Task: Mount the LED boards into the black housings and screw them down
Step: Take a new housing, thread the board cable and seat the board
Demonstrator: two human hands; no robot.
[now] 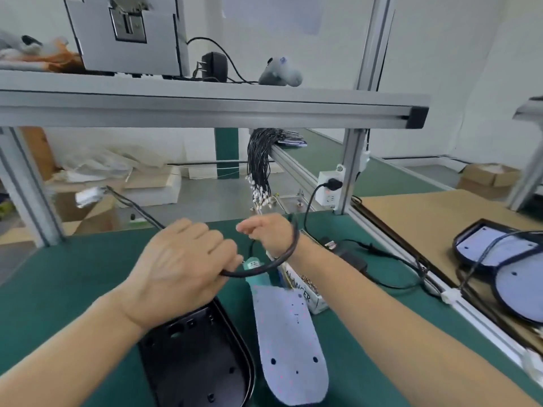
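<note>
Black cable [264,267] gripped by both curled fists: left hand [182,265], right hand [269,235].

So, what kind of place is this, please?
Most likely a small factory assembly bench for LED lamps. A green work mat under an aluminium-profile frame, a bundle of black wires hanging ready, and a black housing beside an LED board suggest it.

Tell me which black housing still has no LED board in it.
The black housing under the left hand, on the green mat: its inside shows bare. The two housings on the cardboard at far right already hold white boards.
</note>
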